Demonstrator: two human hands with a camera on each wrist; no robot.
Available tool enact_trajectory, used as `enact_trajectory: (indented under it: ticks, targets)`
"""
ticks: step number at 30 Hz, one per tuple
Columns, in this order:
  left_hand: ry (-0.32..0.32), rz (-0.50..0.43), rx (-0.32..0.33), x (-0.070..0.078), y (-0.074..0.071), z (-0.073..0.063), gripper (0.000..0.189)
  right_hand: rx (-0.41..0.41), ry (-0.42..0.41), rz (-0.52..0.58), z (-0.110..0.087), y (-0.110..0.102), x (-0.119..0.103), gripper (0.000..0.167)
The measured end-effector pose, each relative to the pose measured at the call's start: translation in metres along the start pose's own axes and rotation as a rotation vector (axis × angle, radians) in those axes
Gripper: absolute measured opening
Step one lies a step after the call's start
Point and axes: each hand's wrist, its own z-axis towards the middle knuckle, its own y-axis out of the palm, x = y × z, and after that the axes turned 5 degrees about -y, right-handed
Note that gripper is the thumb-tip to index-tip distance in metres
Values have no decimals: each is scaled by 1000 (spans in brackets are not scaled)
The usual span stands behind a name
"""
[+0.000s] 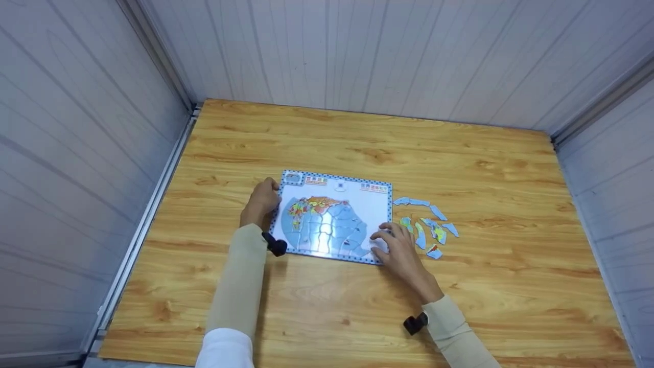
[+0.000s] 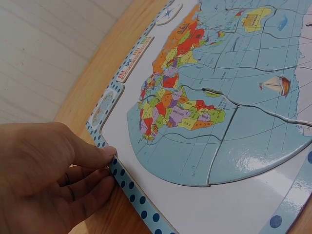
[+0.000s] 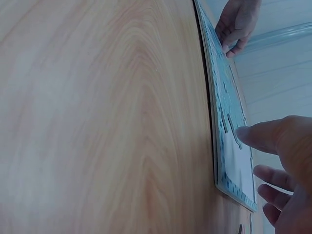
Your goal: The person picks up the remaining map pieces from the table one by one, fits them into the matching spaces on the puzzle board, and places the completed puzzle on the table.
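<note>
A world-map jigsaw puzzle board (image 1: 370, 208) with a blue dotted border lies on the table. Its joined pieces form a blue map with coloured continents (image 2: 195, 105). At the board's left edge, my left hand (image 1: 261, 199) pinches the border, thumb (image 2: 108, 155) on top and fingertips against the side. Over the lower right of the board is my right hand (image 1: 402, 254), fingers spread and loosely bent. Its thumb tip (image 3: 243, 134) is right at a map piece near the corner. The other fingers (image 3: 275, 178) reach across the white right part without gripping anything.
Several loose puzzle pieces (image 1: 438, 232) lie on the wooden table (image 1: 485, 168) just right of the board, beside the right hand. Pale panel walls (image 1: 347, 56) stand behind the table and on both sides.
</note>
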Motion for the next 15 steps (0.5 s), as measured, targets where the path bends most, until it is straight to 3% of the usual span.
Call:
enact_trajectory:
  ticks: [15]
  targets:
    - [12,1,19,-1,1,2,31,95,22,29,-3,-15,15,15]
